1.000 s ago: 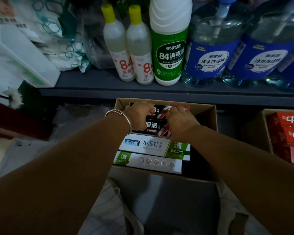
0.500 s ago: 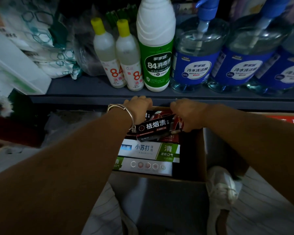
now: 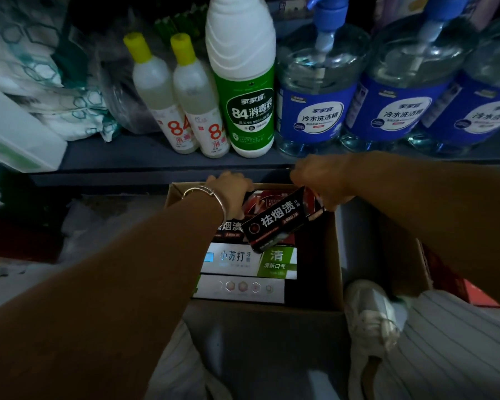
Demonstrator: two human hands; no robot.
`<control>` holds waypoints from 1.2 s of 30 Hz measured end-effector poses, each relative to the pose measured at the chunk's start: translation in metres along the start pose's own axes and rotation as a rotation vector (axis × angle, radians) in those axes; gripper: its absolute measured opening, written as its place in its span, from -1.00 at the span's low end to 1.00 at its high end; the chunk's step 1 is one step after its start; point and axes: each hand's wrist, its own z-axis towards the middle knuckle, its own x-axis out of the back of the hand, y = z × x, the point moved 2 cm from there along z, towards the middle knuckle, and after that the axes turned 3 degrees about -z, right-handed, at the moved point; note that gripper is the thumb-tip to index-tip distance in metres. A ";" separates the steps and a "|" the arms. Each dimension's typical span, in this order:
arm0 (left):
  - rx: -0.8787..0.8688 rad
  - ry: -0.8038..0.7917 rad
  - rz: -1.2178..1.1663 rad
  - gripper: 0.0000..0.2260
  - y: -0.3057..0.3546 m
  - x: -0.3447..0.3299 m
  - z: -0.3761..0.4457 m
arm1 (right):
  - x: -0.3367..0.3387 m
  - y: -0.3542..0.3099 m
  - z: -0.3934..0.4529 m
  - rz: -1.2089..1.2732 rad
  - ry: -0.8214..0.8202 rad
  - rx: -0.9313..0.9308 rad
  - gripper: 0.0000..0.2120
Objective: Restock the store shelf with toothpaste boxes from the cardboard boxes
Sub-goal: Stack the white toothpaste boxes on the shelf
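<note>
Change: since half a second ago the right hand (image 3: 319, 180) has raised the black box (image 3: 283, 222) higher out of the carton (image 3: 334, 255); the box now tilts, its right end up.
Right hand: grip clamped on the box's upper right end, fingers curled round it.
Left hand (image 3: 233, 192): reaches into the far end of the carton, onto another black box there; its fingers are hidden, so whether that grip is closed cannot be told. A thin metal bangle (image 3: 211, 194) circles the wrist.
Black box: glossy card, long and rectangular, white characters 祛烟渍 on the face, red at the raised end.
Carton: brown corrugated card, open top, on the floor under the shelf (image 3: 156, 166).
Inside: a white box (image 3: 243, 259) printed 小苏打 with a green panel reading 清 and 清新口气; nearer, a second white box (image 3: 243, 287) showing a row of hexagons.
Shelf: dark, flat edge. On it stand two small bottles (image 3: 182, 102) with yellow caps and red "84", a tall green bottle (image 3: 243, 90) labelled 84消毒液, and clear blue-labelled jugs (image 3: 315, 93) reading 冷水洗洁精.
Right edge: red boxes (image 3: 456, 281) in a second carton, partly hidden.
</note>
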 end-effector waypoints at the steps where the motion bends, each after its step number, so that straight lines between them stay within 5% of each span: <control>1: 0.004 -0.002 0.008 -0.37 0.001 -0.001 0.000 | -0.001 0.000 0.000 -0.001 0.001 0.005 -0.36; 29: -0.053 0.240 0.220 -0.69 0.008 -0.018 0.006 | -0.007 0.003 0.008 0.062 -0.022 -0.011 -0.38; 36: -0.075 0.225 0.121 -0.68 0.005 -0.020 0.007 | -0.008 0.005 0.006 0.072 -0.016 -0.011 -0.38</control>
